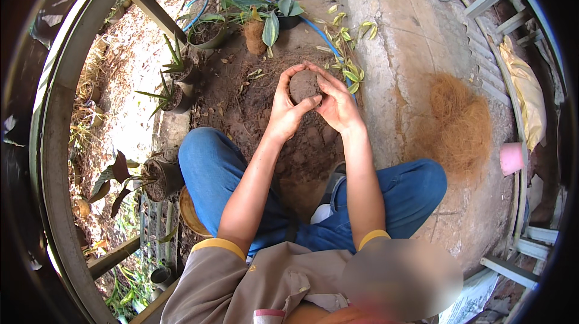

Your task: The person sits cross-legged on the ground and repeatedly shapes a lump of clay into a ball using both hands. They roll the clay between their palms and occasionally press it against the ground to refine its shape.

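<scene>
A round ball of brown soil [304,86] is cupped between my two hands, raised over a patch of loose dark soil [310,143]. My left hand [286,107] wraps its left side, with the thumb across the lower front. On the opposite side my right hand [338,104] curves its fingers over the top and right of the ball. Beyond the hands, a brown fibre-wrapped ball [254,37] with a leafy plant growing from it stands on the ground.
A heap of coconut fibre [461,125] lies on the concrete to the right, near a pink pot [511,158] and a pale sack [528,98]. Potted plants [175,98] line the left. A blue hose [322,34] and a trailing leafy vine [348,52] run behind my hands.
</scene>
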### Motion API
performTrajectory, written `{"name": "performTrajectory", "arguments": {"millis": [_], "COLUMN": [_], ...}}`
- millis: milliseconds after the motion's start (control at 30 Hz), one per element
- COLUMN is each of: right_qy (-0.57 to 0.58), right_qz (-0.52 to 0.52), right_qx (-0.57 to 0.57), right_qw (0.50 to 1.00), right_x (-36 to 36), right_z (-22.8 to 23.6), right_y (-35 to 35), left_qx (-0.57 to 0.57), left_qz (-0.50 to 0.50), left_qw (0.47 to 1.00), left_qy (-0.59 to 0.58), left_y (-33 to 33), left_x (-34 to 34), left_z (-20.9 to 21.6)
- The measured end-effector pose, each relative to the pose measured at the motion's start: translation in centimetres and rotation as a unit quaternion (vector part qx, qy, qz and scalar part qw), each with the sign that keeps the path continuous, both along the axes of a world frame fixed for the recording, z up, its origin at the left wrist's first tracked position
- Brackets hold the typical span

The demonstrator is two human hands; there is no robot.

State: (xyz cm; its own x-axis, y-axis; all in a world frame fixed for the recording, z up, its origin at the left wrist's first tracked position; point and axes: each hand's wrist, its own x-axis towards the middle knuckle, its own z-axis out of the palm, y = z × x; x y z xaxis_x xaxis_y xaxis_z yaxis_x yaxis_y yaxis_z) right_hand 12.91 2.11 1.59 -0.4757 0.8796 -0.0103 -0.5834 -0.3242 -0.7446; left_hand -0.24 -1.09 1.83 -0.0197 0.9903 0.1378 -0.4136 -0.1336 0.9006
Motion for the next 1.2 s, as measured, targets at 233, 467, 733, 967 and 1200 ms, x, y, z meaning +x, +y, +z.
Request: {"name": "performTrajectory", "arguments": {"millis": [233,467,733,967,1200], "right_qy": [0.103,-0.010,0.001,-0.081,-0.040], "right_qz": [0.016,-0.111,-0.176,-0.115,-0.075], "right_qx": [-0.140,-0.159,-0.125,0.029,-0.047], "right_qw": [0.985,0.981,0.977,0.990,0.995], "right_x": [0.1,-1.6,-2.4,-2.1,-1.8], "right_z": [0.9,1.0,-0.1,0.2,1.6], "right_y": [0.4,-0.9,-0.7,-0.6,-1.1], "left_qx": [0.131,0.121,0.003,-0.119,-0.070], "left_qz": [0.072,0.219,-0.034,-0.089,-0.101], "left_qw": [0.965,0.889,0.998,0.968,0.978], "left_qy": [0.217,0.383,0.046,-0.200,-0.171], "left_y": [-0.1,-0.1,0.1,0.1,-0.2], "left_x": [1.7,0.9,0.4,-0.4,-0.6], "left_z": [-0.2,-0.4,-0.2,-0.4,-0.1]}}
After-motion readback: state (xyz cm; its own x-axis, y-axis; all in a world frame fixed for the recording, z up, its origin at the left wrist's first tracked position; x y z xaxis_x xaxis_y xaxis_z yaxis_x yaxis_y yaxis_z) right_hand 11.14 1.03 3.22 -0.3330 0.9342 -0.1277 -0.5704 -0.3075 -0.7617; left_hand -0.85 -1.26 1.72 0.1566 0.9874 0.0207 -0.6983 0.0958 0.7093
